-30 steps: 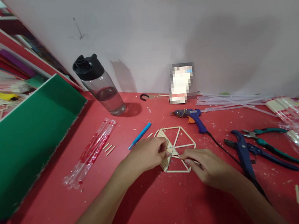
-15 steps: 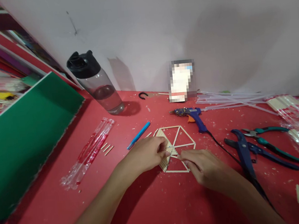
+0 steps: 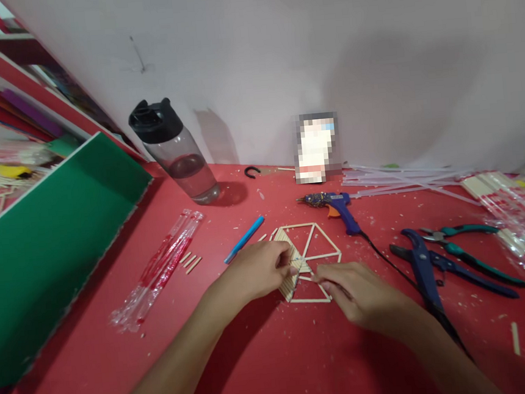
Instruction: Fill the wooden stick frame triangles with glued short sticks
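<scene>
A six-sided frame of thin wooden sticks (image 3: 321,256) lies flat on the red table, with spokes meeting at its middle. Its left part is filled in with sticks laid side by side. My left hand (image 3: 266,270) rests over this filled part, fingers curled and closed on the frame near its centre. From the right, my right hand (image 3: 351,288) reaches in with thumb and finger pinched together just beside the centre. Whatever is between those fingertips is too small and covered to make out. The frame's lower right side passes partly behind the right fingers.
A blue pen (image 3: 244,239), short stick pieces (image 3: 191,263) and plastic wrappers (image 3: 158,267) lie left. Behind stand a water bottle (image 3: 180,155) and a blurred phone (image 3: 316,149). Rightward are a glue gun (image 3: 337,206), glue sticks (image 3: 394,179), a blue cutter (image 3: 422,266) and green-handled pliers (image 3: 474,252).
The view has shifted slightly, so the background things sit a little differently in the picture. Both hands keep nearly the same pose over the frame.
</scene>
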The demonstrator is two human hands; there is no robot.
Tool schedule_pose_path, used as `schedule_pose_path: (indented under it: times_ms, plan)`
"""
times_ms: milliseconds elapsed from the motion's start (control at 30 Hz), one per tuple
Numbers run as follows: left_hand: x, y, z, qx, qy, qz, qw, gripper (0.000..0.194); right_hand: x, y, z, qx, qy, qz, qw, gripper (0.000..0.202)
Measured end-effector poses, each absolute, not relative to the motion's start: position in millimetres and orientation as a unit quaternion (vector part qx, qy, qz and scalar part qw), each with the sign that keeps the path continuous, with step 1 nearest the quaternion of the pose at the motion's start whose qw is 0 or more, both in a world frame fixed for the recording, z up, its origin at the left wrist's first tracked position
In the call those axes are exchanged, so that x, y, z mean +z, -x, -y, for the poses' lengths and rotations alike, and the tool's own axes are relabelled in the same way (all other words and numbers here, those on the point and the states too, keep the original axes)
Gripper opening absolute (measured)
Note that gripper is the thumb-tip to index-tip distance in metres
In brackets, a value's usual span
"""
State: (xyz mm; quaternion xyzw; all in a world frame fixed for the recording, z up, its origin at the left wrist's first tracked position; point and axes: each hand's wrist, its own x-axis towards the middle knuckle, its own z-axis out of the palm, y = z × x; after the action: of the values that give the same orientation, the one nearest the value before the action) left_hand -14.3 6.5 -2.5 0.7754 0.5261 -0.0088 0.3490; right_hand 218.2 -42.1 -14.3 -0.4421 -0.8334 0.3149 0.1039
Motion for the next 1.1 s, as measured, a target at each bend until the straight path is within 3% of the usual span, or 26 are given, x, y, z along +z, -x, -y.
schedule_pose_path:
  times_ms: [867, 1100]
  plan:
    - [0.9, 13.5, -5.6, 0.002, -0.771, -0.531, 0.35, 0.015, -14.7, -215.0, 45.8, 0.326, 0.468, 0.815, 0.106, 0.021]
    - [-1.5, 13.9, -4.8, 0.011, -0.774, -0.529, 0.349, 0.016, -21.1, -208.6, 56.4, 0.25, 0.487, 0.825, 0.143, 0.025]
